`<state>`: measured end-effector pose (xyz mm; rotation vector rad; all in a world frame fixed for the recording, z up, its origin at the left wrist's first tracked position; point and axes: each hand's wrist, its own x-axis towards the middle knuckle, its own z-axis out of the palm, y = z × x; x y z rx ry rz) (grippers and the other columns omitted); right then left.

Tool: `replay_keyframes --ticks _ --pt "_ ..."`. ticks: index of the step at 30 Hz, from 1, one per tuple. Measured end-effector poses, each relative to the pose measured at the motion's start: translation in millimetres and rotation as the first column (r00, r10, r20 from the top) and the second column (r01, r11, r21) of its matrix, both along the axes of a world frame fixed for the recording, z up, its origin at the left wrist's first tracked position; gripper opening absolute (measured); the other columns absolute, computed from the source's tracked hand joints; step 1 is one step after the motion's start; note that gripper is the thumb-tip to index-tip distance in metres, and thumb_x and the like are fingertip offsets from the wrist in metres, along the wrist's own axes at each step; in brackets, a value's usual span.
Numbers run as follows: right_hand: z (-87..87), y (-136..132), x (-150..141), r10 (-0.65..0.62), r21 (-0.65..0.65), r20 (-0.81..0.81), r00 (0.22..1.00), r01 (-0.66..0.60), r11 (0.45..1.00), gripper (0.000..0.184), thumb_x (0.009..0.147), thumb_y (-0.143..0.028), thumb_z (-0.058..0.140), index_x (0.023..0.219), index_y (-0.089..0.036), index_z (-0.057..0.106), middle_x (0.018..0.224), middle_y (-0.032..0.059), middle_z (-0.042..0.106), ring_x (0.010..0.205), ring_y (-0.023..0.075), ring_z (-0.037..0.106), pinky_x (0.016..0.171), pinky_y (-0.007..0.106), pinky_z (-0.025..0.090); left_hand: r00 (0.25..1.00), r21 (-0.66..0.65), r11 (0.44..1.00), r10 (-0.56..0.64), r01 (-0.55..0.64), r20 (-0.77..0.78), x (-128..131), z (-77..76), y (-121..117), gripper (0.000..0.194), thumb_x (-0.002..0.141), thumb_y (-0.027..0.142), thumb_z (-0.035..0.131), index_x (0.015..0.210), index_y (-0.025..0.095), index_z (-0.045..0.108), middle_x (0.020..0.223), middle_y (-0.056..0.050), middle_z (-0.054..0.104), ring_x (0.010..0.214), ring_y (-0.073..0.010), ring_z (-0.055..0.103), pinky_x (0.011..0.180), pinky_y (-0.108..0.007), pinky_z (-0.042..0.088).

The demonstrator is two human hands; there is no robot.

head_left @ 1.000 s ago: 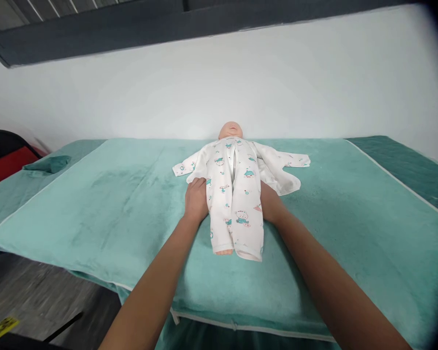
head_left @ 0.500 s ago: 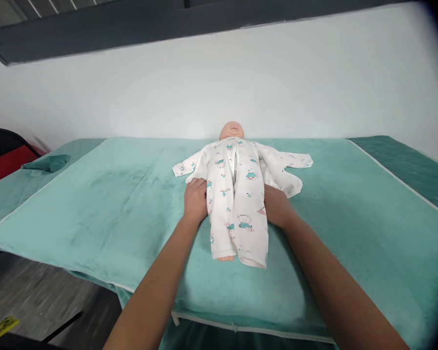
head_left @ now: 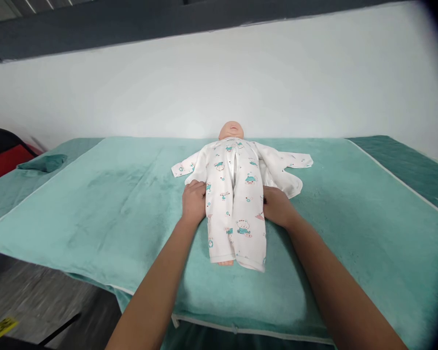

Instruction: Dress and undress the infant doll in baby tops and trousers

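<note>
A baby doll lies on its back on a green-covered bed, its head toward the wall. It has on a white long-sleeved baby top with the front flap spread out at the right. Printed white baby trousers cover its body and legs, and toes peek out of the left-hand leg end. My left hand is closed at the trousers' left side. On the opposite side my right hand grips the trousers' edge, its fingertips hidden behind the cloth.
The green bed cover spreads to both sides, with a white-piped edge at the front. A small green cushion lies at the far left beside a red and black chair. A white wall stands behind the bed.
Both hands stay at the trousers' sides. The lower trouser legs have shifted very slightly toward me; the camera view has drifted a little.
</note>
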<state>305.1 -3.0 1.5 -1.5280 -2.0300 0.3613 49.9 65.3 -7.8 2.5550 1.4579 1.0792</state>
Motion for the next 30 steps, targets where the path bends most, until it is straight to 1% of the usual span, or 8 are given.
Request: replay_keyframes --ticks 2,4,7,9,12,19,25,30 --pt "0.3 0 5 -0.058 0.05 -0.062 0.996 0.061 0.997 0.016 0.083 -0.022 0.052 0.074 -0.02 0.065 0.08 0.0023 0.068 0.077 0.0195 0.063 0.066 0.027 0.04 0.997 -0.029 0.999 0.044 -0.042 0.058 -1 0.1 -1 0.03 0.076 0.005 0.048 0.051 0.019 0.041 0.055 -0.002 0.052 0.065 -0.0171 0.049 0.063 -0.031 0.032" --pt "-2.1 2 16 -0.25 0.157 -0.133 0.959 0.269 0.95 0.021 0.087 -0.027 0.049 0.073 -0.02 0.064 0.078 0.0034 0.066 0.075 0.0193 0.06 0.069 0.03 0.041 0.985 -0.091 0.993 0.093 -0.08 0.145 -1 1.0 -3 0.026 0.07 0.003 0.046 0.051 0.019 0.045 0.054 0.0 0.053 0.061 -0.0155 0.05 0.062 -0.029 0.033" --pt "-9.5 4 40 -0.605 0.252 -0.189 0.773 0.634 0.731 0.022 0.087 -0.035 0.052 0.088 -0.018 0.067 0.092 0.009 0.068 0.089 0.0248 0.059 0.083 0.037 0.043 0.946 -0.195 0.975 0.162 -0.109 0.28 -3 3.2 -5 0.023 0.068 0.005 0.043 0.057 0.02 0.057 0.057 0.001 0.059 0.06 -0.0145 0.054 0.063 -0.027 0.037" --pt "-13.6 2 53 -0.747 0.187 -0.107 0.656 0.751 0.633 0.031 0.084 -0.041 0.057 0.099 -0.016 0.067 0.103 0.0141 0.066 0.099 0.0299 0.057 0.088 0.042 0.043 0.923 -0.238 0.963 0.202 -0.127 0.328 -3 4.3 -6 0.024 0.068 0.007 0.043 0.059 0.021 0.061 0.06 0.002 0.063 0.062 -0.015 0.057 0.064 -0.027 0.04" --pt "-13.5 -2 61 -0.81 0.039 0.068 0.583 0.81 0.586 0.047 0.086 -0.052 0.058 0.113 -0.014 0.063 0.114 0.0193 0.062 0.106 0.0349 0.056 0.088 0.046 0.043 0.894 -0.273 0.946 0.268 -0.175 0.358 -5 3.8 -4 0.024 0.07 0.011 0.043 0.062 0.021 0.063 0.065 0.001 0.065 0.066 -0.0163 0.059 0.065 -0.028 0.042" --pt "-7.9 -2 62 -0.78 -0.1 0.151 0.608 0.794 0.599 0.05 0.085 -0.057 0.055 0.11 -0.014 0.061 0.104 0.0178 0.065 0.094 0.0334 0.062 0.078 0.043 0.046 0.822 -0.288 0.907 0.405 -0.307 0.401 -12 -5.3 8 0.021 0.076 0.015 0.044 0.084 0.021 0.062 0.091 -0.004 0.068 0.092 -0.0212 0.062 0.084 -0.035 0.047" --pt "-10.9 3 60 -0.689 -0.144 -0.432 0.581 0.71 0.689 0.024 0.076 -0.042 0.061 0.087 -0.023 0.051 0.08 0.0017 0.059 0.073 0.02 0.056 0.068 0.032 0.043 0.784 -0.409 0.795 0.569 -0.447 0.249 -11 1.6 14 0.037 0.078 0.026 0.054 0.113 0.016 0.057 0.118 -0.018 0.064 0.121 -0.0349 0.052 0.1 -0.051 0.041" --pt "4.5 4 39 -0.331 -0.155 -0.841 0.429 0.395 0.905 0.03 0.08 -0.049 0.054 0.094 -0.023 0.049 0.096 0.0047 0.065 0.084 0.0214 0.062 0.068 0.031 0.047 0.802 -0.405 0.783 0.572 -0.472 0.17 -9 3.3 15 0.041 0.082 0.036 0.054 0.119 0.017 0.055 0.119 -0.019 0.064 0.126 -0.0387 0.05 0.102 -0.056 0.039"
